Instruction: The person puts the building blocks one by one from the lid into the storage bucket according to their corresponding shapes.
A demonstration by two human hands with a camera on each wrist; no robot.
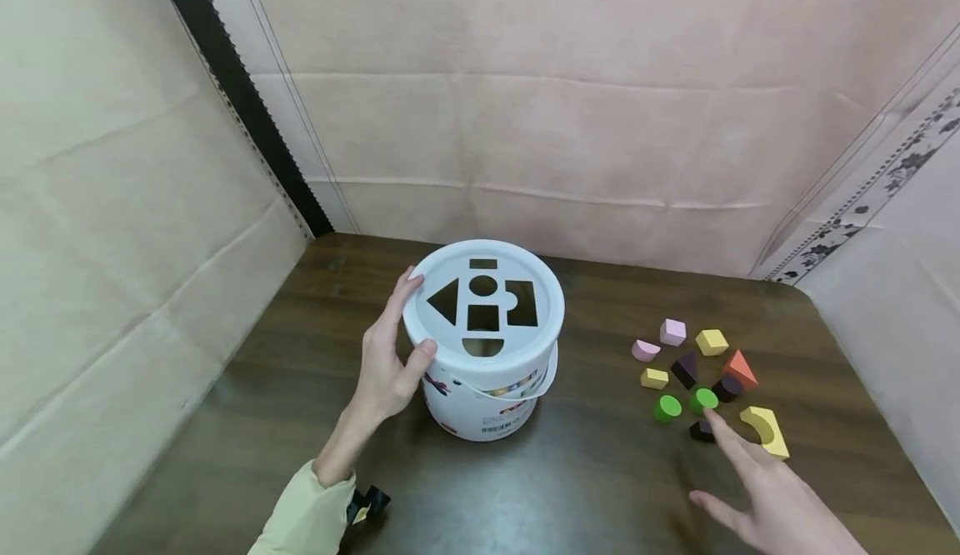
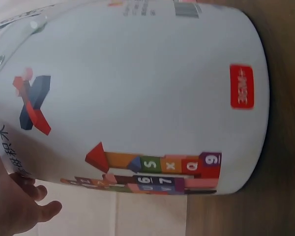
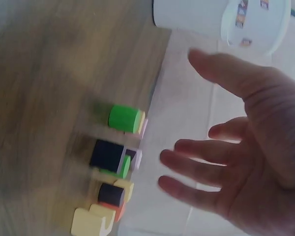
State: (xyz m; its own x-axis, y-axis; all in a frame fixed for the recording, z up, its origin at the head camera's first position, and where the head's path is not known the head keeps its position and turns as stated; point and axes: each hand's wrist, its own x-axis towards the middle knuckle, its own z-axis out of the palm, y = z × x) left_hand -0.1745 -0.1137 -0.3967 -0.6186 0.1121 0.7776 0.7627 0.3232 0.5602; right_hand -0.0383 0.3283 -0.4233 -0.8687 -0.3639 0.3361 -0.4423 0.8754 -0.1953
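Right hand (image 1: 772, 488), fingers extended and spread, above the brown wooden desk (image 1: 585, 488), partly screening, in head view, a black block (image 1: 700, 432) near two green cylindrical blocks (image 1: 667, 408); left hand (image 1: 386, 372) gripping the lidded white plastic bucket (image 1: 480, 413), left of them; pale cloth wall (image 1: 525, 138) behind.

Left sleeve (image 1: 311, 513): I see pale yellow-green cloth, creased, its edge ending on the lower forearm.
Dark piece by the cuff (image 1: 367, 505): small and black from where I watch, with a little yellowish patch; too small for me to make out further.
Left hand (image 1: 386, 372): bare.
Right hand (image 1: 780, 488): bare, slim tapering fingers (image 3: 196, 167), rounded thumb tip (image 3: 199, 61).
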